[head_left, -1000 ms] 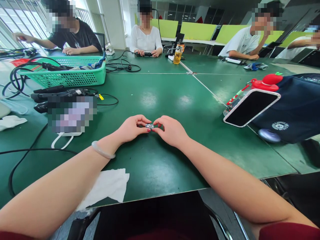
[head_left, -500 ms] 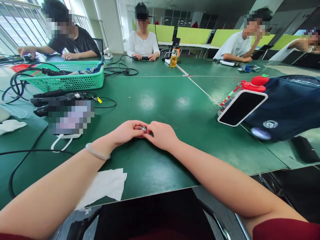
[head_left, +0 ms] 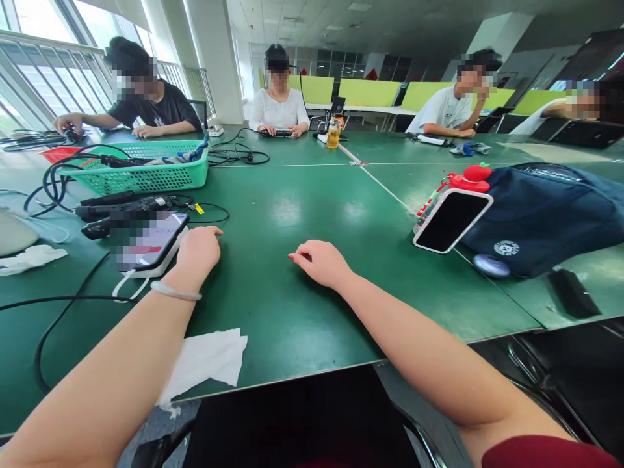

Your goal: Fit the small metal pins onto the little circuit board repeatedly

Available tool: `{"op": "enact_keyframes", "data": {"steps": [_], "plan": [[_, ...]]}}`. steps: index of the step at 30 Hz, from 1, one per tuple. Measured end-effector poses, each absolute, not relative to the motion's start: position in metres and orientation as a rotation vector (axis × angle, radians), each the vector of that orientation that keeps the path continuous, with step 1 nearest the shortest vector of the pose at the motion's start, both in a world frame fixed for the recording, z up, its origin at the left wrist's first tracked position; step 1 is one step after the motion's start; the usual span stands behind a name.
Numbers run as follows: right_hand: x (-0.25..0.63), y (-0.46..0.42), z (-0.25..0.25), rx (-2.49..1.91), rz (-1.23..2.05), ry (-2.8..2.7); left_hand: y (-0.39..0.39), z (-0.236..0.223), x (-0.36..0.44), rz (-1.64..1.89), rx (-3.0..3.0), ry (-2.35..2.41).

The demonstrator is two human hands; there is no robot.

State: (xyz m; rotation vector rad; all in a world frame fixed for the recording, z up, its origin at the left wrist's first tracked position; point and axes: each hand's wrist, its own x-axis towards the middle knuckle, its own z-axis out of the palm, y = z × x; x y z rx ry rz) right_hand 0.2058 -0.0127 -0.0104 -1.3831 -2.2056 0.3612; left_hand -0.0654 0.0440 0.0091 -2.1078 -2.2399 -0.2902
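Observation:
My left hand (head_left: 201, 252), a pale bangle (head_left: 175, 291) on its wrist, is over the table at the left, beside a phone (head_left: 155, 244) that lies on a white block with a white strap. Its fingers are curled in and mostly hidden; one finger juts out to the right. Whatever it may hold is out of sight. My right hand (head_left: 322, 263) rests on the green table (head_left: 273, 312) near the middle. Its fingers bend loosely, the red-nailed tip points left, and nothing shows in it. The small black-and-white object is nowhere visible.
A green basket (head_left: 146, 175) of cables and a black device (head_left: 129, 207) lie at the left. Tissue (head_left: 209, 357) lies near the front edge. At the right are a propped phone (head_left: 453, 221) and a navy bag (head_left: 546, 221). Several people sit across the table.
My hands have parted. The left has moved left toward the phone, while the right stays near the middle. The small black-and-white object between them has gone from sight. The view has tilted up slightly.

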Motion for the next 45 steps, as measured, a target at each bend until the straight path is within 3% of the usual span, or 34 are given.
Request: {"op": "enact_keyframes", "data": {"steps": [22,32,38,45], "plan": [[0.210,-0.009,-0.014,-1.368,0.465,-2.305,0.051,0.005,-0.082,-0.366,-2.096,-2.286],[0.209,-0.008,-0.015,-1.372,0.494,-2.299,0.048,-0.002,-0.060,-0.772,-2.341,-2.393],[0.208,-0.004,-0.019,-1.385,0.459,-2.315,0.011,-0.001,0.007,-1.399,-3.020,-2.053],[0.206,-0.002,-0.021,-1.361,0.420,-2.343,0.001,-0.004,0.023,-1.347,-3.234,-1.961]]}}
